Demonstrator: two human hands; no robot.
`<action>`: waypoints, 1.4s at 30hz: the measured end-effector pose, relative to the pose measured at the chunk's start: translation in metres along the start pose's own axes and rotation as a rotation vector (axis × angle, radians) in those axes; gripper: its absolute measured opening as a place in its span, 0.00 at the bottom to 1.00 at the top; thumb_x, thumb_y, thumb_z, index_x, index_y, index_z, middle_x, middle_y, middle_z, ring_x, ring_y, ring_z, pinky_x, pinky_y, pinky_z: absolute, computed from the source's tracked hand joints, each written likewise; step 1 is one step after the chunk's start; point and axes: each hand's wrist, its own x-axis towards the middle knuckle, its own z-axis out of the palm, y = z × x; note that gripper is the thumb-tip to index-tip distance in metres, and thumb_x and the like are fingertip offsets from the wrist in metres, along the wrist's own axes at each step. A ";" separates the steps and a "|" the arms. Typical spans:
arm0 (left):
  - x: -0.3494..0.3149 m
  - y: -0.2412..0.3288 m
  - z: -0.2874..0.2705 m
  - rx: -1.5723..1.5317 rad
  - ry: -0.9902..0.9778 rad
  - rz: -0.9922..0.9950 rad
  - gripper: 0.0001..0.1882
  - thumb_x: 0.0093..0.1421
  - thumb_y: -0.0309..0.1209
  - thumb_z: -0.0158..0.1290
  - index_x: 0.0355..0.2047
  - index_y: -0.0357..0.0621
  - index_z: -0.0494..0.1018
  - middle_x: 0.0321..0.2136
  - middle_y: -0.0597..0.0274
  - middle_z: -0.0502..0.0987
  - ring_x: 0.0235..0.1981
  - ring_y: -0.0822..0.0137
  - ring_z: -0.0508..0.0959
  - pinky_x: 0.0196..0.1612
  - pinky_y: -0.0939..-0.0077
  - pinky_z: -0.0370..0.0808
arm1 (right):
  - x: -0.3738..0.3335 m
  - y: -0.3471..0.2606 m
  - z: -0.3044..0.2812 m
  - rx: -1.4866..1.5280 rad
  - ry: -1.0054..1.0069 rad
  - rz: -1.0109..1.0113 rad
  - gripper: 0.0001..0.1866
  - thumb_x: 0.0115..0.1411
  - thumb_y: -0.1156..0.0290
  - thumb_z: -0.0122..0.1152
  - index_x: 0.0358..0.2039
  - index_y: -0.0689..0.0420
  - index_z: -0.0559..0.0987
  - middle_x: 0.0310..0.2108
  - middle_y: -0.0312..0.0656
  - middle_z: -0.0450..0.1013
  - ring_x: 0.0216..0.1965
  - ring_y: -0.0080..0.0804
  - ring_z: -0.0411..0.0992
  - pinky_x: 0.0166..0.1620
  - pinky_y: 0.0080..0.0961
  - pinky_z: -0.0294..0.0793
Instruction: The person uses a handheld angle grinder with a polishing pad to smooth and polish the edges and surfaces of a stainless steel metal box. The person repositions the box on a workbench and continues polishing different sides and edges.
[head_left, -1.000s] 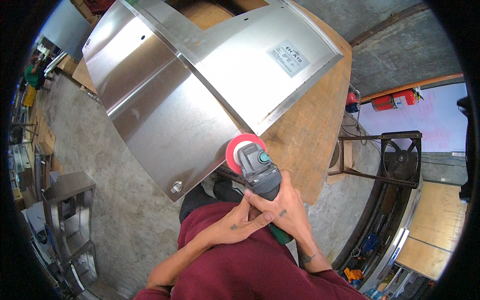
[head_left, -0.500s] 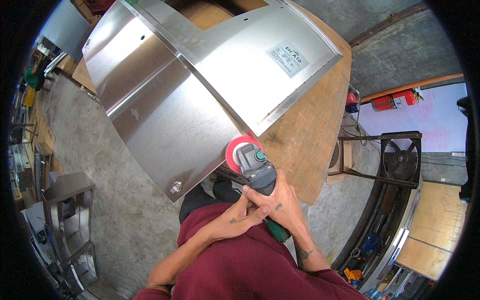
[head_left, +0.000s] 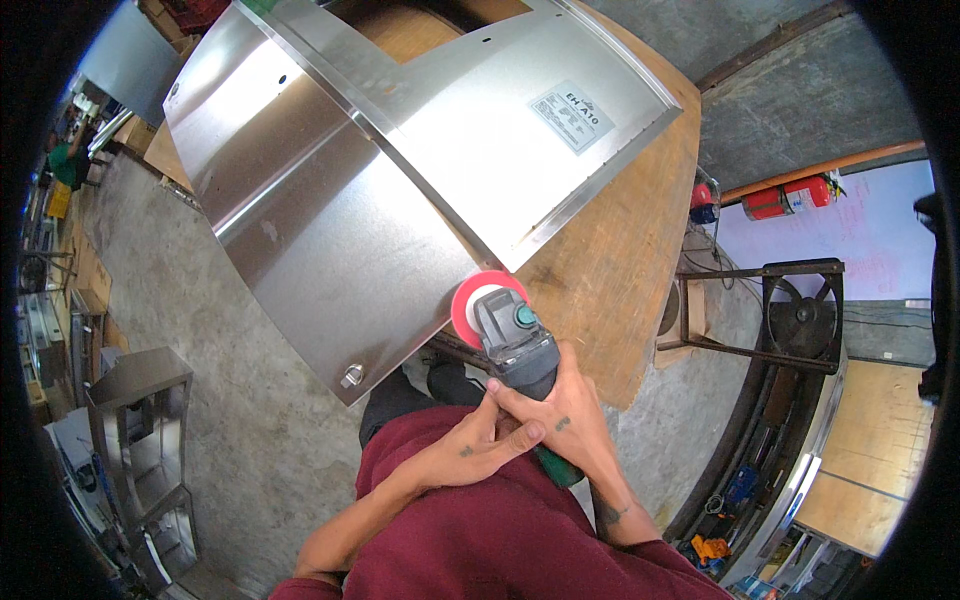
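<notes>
My right hand (head_left: 568, 412) wraps around the dark body of an angle grinder (head_left: 520, 352), whose green tail end shows below. From the left, my left hand (head_left: 475, 440) closes on the grinder's rear part against my right hand, thumb across it; its fingertips are partly hidden. A round pink-red disc (head_left: 462, 305) with a pale centre sits under the grinder head. It overlaps the near right corner of a brushed stainless steel panel (head_left: 340, 235); contact cannot be made out. Beside it lies a second shiny steel panel (head_left: 470, 150) with a label and a rectangular cutout.
Both panels rest on a wooden tabletop (head_left: 610, 270). A latch-like metal fitting (head_left: 351, 376) sits at the near panel edge. Steel frames (head_left: 145, 430) stand at left. To the right are a fan in a metal frame (head_left: 802, 312) and a red fire extinguisher (head_left: 790, 198).
The grinder's body has tilted slightly and shifted a little right and down, while its disc stays at the panel corner. Both hands keep nearly the same hold.
</notes>
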 end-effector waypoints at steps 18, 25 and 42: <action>0.000 0.004 0.002 0.014 -0.003 0.031 0.44 0.82 0.43 0.54 0.80 0.29 0.42 0.71 0.44 0.66 0.73 0.58 0.67 0.77 0.61 0.64 | -0.002 -0.005 -0.005 -0.023 -0.005 -0.004 0.48 0.55 0.36 0.81 0.57 0.67 0.75 0.45 0.68 0.84 0.50 0.64 0.86 0.52 0.49 0.83; 0.004 -0.011 -0.007 -0.111 -0.005 -0.082 0.43 0.82 0.49 0.52 0.82 0.39 0.45 0.72 0.50 0.66 0.71 0.60 0.69 0.70 0.63 0.74 | 0.014 0.009 0.008 -0.050 -0.011 -0.022 0.48 0.56 0.36 0.80 0.55 0.69 0.75 0.43 0.68 0.84 0.48 0.64 0.86 0.51 0.49 0.83; 0.003 0.001 0.002 -0.040 0.002 0.041 0.47 0.81 0.44 0.56 0.80 0.27 0.40 0.74 0.40 0.65 0.77 0.54 0.65 0.78 0.59 0.63 | 0.000 -0.003 -0.001 0.020 -0.004 -0.016 0.46 0.55 0.40 0.83 0.57 0.66 0.75 0.45 0.65 0.84 0.48 0.58 0.86 0.51 0.46 0.83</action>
